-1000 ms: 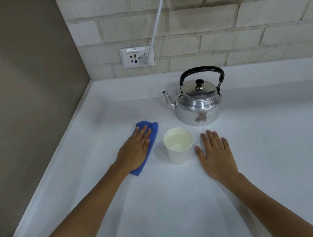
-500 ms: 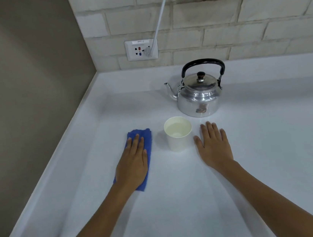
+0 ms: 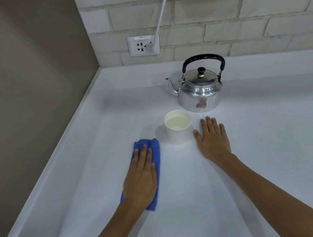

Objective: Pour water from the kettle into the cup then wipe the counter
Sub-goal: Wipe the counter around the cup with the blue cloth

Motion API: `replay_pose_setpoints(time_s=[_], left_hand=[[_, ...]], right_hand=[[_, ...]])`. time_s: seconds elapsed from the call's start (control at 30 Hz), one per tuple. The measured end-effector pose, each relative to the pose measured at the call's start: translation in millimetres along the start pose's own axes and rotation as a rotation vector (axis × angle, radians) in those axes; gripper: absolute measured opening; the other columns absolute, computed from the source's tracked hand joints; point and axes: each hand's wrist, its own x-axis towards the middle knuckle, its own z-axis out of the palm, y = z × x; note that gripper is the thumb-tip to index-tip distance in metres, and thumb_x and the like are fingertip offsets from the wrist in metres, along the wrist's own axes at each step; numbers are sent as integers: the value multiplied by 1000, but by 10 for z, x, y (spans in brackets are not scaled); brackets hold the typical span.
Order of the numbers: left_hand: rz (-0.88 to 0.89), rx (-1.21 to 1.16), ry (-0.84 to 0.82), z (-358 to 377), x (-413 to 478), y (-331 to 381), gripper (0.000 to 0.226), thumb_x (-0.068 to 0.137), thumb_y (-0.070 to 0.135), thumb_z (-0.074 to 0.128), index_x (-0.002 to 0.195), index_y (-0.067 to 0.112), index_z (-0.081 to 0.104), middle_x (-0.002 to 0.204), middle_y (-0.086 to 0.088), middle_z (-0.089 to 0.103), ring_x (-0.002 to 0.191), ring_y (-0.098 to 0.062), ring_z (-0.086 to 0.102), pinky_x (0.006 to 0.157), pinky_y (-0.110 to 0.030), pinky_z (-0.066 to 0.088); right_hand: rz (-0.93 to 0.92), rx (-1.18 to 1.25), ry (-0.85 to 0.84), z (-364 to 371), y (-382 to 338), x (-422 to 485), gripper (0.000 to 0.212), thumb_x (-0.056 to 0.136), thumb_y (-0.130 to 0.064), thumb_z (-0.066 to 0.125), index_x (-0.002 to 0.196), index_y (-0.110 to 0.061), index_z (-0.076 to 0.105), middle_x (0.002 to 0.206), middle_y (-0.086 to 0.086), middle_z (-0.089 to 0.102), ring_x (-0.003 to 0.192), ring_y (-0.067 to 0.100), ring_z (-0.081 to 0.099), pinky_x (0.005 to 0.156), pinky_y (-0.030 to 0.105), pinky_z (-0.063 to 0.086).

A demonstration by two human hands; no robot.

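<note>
A shiny metal kettle (image 3: pixel 199 90) with a black handle stands upright at the back of the white counter (image 3: pixel 191 193), spout pointing left. In front of it sits a white paper cup (image 3: pixel 178 129) with water inside. My left hand (image 3: pixel 142 177) lies flat, palm down, pressing a folded blue cloth (image 3: pixel 155 154) onto the counter left of the cup. My right hand (image 3: pixel 213 139) rests flat on the counter just right of the cup, fingers apart, holding nothing.
A brown wall (image 3: pixel 25 95) runs along the counter's left side above a raised white lip. A brick wall at the back carries a socket (image 3: pixel 143 45) with a white cable (image 3: pixel 161 12) plugged in. A step in the counter's edge shows at the lower left.
My left hand has dragged the blue cloth back toward me along the counter, away from the cup's left side. My right hand, the cup and the kettle have stayed put.
</note>
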Motion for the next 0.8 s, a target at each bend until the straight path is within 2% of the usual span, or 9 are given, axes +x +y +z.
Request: replay_pose_setpoints(time_s=[0.1,0.27,0.4,0.47,0.53,0.6,0.67,0.73,0.8], left_hand=[[17,80,7,136,-30,238,57,97,17,20,139,4,-16,155,-14,-11,141,-35,-15,119,-39,-2],[120,67,9,219,-94,744,55,98,19,20,140,4,-13,155,-13,-9,140,-35,-14,118,-42,2],[137,-190,227,33,-49,668,44,98,24,27,141,15,27,153,0,22,142,-15,18,113,-23,17],[27,-437,149,-137,31,460,42,98,27,27,141,23,29,153,5,23,141,-12,19,112,-21,12],[-44,-447,109,-203,185,197,43,98,29,27,141,25,27,154,2,22,142,-16,16,114,-28,8],[-84,-341,112,-208,336,-15,44,98,31,26,142,23,25,155,-2,19,143,-20,12,116,-33,5],[-84,-239,45,-136,432,-109,47,98,32,22,144,21,18,156,-4,12,144,-22,6,117,-37,3],[-78,-136,-5,-5,459,-130,49,98,34,17,145,21,8,157,-4,3,144,-22,-1,118,-38,2],[-73,-59,-1,79,459,-138,51,98,36,14,145,22,1,157,-3,0,144,-21,-4,117,-37,0]], right_hand=[[12,-1,18,19,-13,9,59,96,-43,15,144,-9,7,156,12,8,143,24,2,118,44,4],[13,40,-4,-17,-13,16,58,97,-40,19,144,-8,8,156,13,9,143,25,3,118,43,4],[56,333,160,-240,-50,-131,45,96,-21,37,136,-2,31,146,17,33,138,31,22,116,40,18],[50,481,329,-371,-142,-364,28,91,-10,45,119,-5,50,124,16,52,121,31,42,102,34,34],[-45,513,373,-442,-336,-715,19,88,-8,45,101,-11,58,104,9,57,102,25,49,87,30,41],[-158,441,279,-417,-573,-1026,18,86,-15,45,97,-11,60,99,7,58,94,23,51,81,33,47],[-206,381,112,-347,-820,-1213,30,90,-27,46,113,-9,55,115,9,56,105,24,49,93,37,46],[-149,325,8,-271,-1062,-1289,49,90,-37,48,130,-7,44,134,13,47,123,30,42,107,42,37],[-96,160,8,-219,-1205,-1315,56,83,-41,59,126,-7,52,134,16,52,124,34,48,103,45,43]])
